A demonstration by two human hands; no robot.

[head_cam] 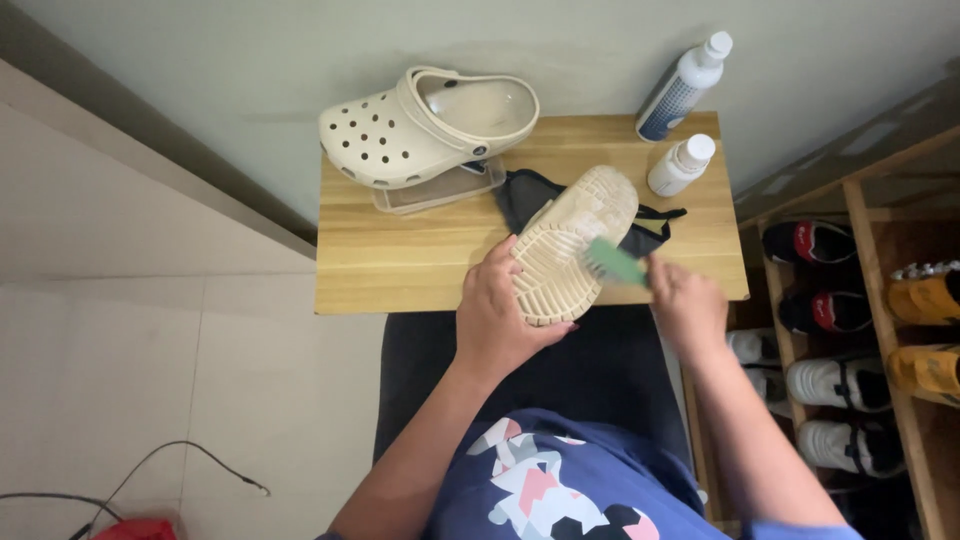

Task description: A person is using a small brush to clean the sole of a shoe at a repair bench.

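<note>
Behind upturned clog — bottles, second clog

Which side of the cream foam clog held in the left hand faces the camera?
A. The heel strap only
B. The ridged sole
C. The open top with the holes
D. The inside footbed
B: the left hand grips the cream foam clog with its ridged sole up, while the right hand holds a green brush against it.

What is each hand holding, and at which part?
Left hand grips the upturned clog at its lower end. Right hand holds a green brush by one end.
</note>
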